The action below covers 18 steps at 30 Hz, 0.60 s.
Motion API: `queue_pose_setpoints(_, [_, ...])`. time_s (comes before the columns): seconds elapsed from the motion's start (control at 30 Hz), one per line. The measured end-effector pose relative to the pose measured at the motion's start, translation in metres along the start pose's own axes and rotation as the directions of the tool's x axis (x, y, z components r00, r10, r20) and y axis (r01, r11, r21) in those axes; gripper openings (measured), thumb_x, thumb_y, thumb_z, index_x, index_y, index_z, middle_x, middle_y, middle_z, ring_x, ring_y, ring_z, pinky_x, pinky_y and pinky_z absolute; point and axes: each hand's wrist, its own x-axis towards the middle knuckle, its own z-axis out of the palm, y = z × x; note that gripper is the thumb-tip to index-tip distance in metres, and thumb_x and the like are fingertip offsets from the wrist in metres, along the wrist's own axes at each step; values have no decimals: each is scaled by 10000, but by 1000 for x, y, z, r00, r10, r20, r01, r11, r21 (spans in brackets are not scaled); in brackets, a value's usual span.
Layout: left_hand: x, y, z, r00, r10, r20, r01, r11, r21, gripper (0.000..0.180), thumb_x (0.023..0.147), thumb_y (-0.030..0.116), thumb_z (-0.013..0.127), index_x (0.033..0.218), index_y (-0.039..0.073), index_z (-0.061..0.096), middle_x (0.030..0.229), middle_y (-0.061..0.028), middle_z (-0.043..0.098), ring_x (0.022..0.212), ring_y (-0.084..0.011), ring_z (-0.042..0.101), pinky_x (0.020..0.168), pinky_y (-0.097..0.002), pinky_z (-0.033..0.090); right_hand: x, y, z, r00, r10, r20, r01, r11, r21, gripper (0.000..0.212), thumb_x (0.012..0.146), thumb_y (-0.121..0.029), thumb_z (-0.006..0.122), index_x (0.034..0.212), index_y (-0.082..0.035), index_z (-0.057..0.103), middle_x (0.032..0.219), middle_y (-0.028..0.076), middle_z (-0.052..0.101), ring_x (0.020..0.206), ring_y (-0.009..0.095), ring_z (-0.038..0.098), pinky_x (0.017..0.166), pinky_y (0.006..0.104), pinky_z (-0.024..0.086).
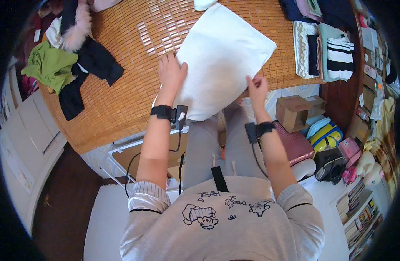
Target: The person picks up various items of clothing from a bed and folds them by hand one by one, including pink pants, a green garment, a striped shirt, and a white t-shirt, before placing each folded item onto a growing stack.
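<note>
A white cloth [228, 61] with a finely textured surface lies in front of me on the bed's bamboo mat. Its near corner hangs over the edge above my legs. My left hand [170, 75] rests along the cloth's left edge, fingers stretched out and thumb apart. At the right-hand edge, my right hand [257, 88] has its fingers curled in, with thumb and forefinger closed at the cloth's border. Both wrists carry black straps with small devices and cables.
Loose clothes, among them a green garment [50, 65] and dark trousers [95, 61], lie on the left of the bamboo mat [134, 87]. Folded clothes [339, 54] are stacked at the right. Below them stand cardboard boxes [292, 114] and bags. A white cabinet [28, 130] is at far left.
</note>
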Motion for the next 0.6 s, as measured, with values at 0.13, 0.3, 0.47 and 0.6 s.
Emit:
queue_pose_setpoints(0.13, [12, 8, 11, 999, 21, 30, -21, 1000, 13, 430, 697, 155, 590, 1072, -5, 455, 1020, -205, 459, 967, -367, 454, 849, -422, 387, -45, 11, 15, 971, 188, 148, -196, 980, 40, 347, 758, -305, 665, 709, 13, 535, 621, 75, 530, 582, 165, 476, 568, 292, 399])
queue_pose_setpoints(0.3, [18, 12, 24, 994, -39, 98, 57, 979, -198, 363, 668, 90, 566, 999, -8, 456, 1035, -223, 430, 962, -401, 457, 825, -435, 404, -44, -4, 23, 952, 227, 206, -271, 938, 218, 306, 759, -270, 651, 862, 15, 608, 723, 63, 596, 656, 134, 527, 607, 270, 422])
queue_pose_setpoints(0.47, [15, 21, 22, 972, -120, 200, 165, 961, -223, 341, 663, 135, 600, 951, -20, 504, 864, -192, 536, 796, -371, 535, 717, -430, 438, -46, 6, 17, 886, 366, 285, -464, 681, 567, 259, 740, -185, 639, 907, 9, 599, 815, 46, 608, 716, 141, 538, 665, 260, 430])
queue_pose_setpoints(0.6, [17, 31, 10, 862, -264, 432, 397, 882, -254, 330, 620, 196, 722, 804, -38, 580, 704, -119, 594, 615, -223, 554, 595, -342, 438, -45, 11, 7, 828, 383, 409, -552, 435, 711, 335, 726, -128, 622, 1018, 13, 539, 908, 62, 585, 784, 147, 523, 733, 259, 411])
